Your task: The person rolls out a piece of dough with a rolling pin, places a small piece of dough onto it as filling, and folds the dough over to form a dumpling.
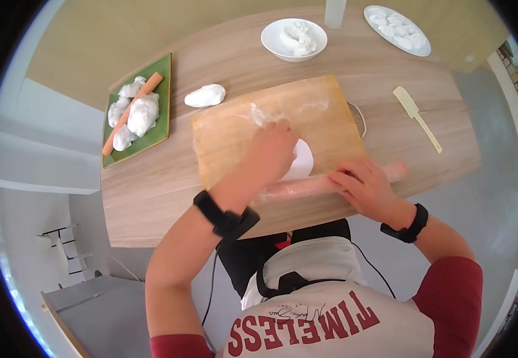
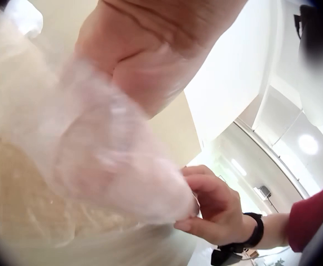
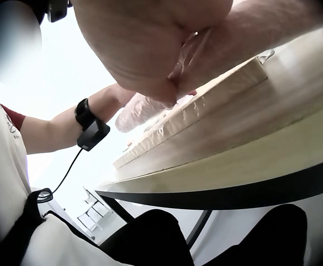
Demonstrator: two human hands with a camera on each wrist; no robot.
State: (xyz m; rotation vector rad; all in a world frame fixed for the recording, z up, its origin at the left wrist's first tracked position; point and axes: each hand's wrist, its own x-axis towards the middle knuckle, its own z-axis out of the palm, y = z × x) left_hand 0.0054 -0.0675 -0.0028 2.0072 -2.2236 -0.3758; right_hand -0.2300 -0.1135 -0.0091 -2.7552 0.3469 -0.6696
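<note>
A roll of clear plastic film (image 1: 307,187) lies across the near edge of a tan board (image 1: 336,116). The right hand (image 1: 366,188) grips the roll, with fingers and thumb around it in the left wrist view. Above the board, the left hand (image 1: 271,146) has curled fingers at crumpled plastic film (image 1: 260,114); its fingertips are partly hidden. Beside that hand lies a flat white disc (image 1: 302,161), partly covered by hand and roll. In the right wrist view, the right hand (image 3: 150,47) is close to the camera, against the film roll (image 3: 250,41).
At left, a green tray (image 1: 162,119) holds wrapped white lumps and a rolling pin (image 1: 133,113). A white lump (image 1: 205,95) sits behind the board. Farther back are a bowl (image 1: 295,58), a cup (image 1: 335,13) and an oval plate (image 1: 373,25) of white pieces. A spatula (image 1: 417,119) lies right.
</note>
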